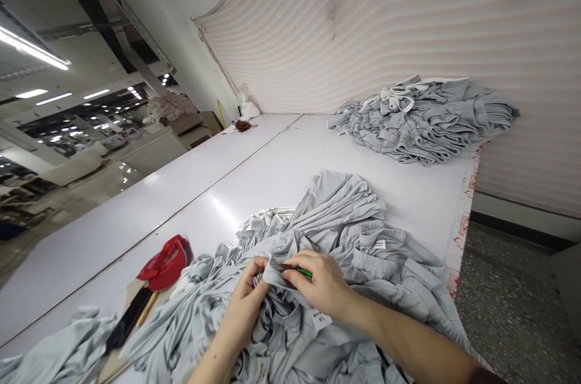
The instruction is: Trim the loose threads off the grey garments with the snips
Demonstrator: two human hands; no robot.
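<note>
My left hand (249, 288) pinches a fold of a light grey garment (274, 275) between thumb and fingers. In my right hand (320, 281) is a small green-handled tool (303, 271) that looks like thread snips; its metal tip lies against the raised fold, and the fingers hide most of it. Around both hands spreads a loose heap of the same grey garments (336, 196), some with gathered elastic waistbands (374, 251). A white size label (321, 318) reading XL shows just below my right hand, and another white label (379, 244) sits on a waistband to the right.
A stacked pile of grey garments (422, 121) lies at the table's far right by the striped wall covering (385, 21). Left of the heap are a red cap (167, 263) and a black strip-like item (129, 317). The white table (267, 160) ends at the right above a speckled floor (508, 287).
</note>
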